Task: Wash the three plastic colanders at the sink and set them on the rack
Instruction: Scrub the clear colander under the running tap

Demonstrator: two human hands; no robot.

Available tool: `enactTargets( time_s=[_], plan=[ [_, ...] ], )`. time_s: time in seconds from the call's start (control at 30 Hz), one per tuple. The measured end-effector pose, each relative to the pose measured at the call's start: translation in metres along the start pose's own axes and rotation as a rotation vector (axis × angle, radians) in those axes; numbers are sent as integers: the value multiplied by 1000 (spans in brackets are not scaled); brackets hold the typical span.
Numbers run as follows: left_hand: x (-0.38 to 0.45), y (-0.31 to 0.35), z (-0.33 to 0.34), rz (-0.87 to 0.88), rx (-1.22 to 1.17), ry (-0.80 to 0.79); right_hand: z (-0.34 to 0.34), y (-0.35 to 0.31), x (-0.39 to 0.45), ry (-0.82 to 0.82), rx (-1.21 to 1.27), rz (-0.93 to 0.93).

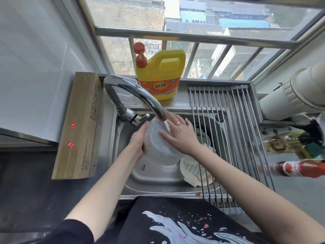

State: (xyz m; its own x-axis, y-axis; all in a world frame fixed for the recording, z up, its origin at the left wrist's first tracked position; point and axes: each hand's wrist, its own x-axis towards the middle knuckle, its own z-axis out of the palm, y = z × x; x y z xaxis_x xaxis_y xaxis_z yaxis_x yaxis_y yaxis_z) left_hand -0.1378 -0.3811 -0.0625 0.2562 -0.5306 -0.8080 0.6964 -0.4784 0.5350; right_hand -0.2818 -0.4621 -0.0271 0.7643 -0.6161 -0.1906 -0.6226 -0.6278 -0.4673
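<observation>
Colanders first: the clear one (158, 145) is held over the sink (158, 178) under the running tap (137, 95), tipped on its side. It looks light, thin and stiff, and wet plastic will be slippery, so the rim seems the safest hold. The left hand (139, 141) cups its left wall, fingers curved round it; the right hand (179, 132) lies flat on top, fingers spread. A white colander (191, 169) waits in the sink, near right, partly under the empty rack (233, 131).

Translucent plastic colander (159, 147) (glossy steel sink (158, 176))
</observation>
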Motion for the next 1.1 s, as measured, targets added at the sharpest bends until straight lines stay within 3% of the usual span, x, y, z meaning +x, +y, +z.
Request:
enactTargets(
  time_s=[0.13,0.27,0.37,0.43,0.53,0.6,0.73,0.87,0.97,1.03,1.1],
  plan=[
    [-11,-1,-4,4,-20,-84,-11,-3,16,-13,117,-7],
    [-12,-5,-10,-28,-203,-147,-19,-3,22,56,557,187],
    [-10,-8,-8,-5,-281,-98,-19,4,19,15,792,310],
    [-11,-12,3,-26,-352,-17,-7,4,16,107,931,410],
    [-20,-13,26,-135,-449,127,17,-3,2,353,945,613],
    [-24,-12,35,-197,-457,295,24,-7,-7,375,926,713],
    [-22,-15,44,-257,-495,424,36,-26,-21,401,621,603],
    [-18,-7,40,-276,-437,102,38,-33,-38,540,237,418],
    [-17,2,33,-188,-396,-110,24,-13,-35,461,-70,273],
    [-24,11,36,-123,-397,-308,14,-10,-31,270,31,333],
    [-26,20,42,-66,-316,-433,19,-13,-30,192,297,431]
  ],
)
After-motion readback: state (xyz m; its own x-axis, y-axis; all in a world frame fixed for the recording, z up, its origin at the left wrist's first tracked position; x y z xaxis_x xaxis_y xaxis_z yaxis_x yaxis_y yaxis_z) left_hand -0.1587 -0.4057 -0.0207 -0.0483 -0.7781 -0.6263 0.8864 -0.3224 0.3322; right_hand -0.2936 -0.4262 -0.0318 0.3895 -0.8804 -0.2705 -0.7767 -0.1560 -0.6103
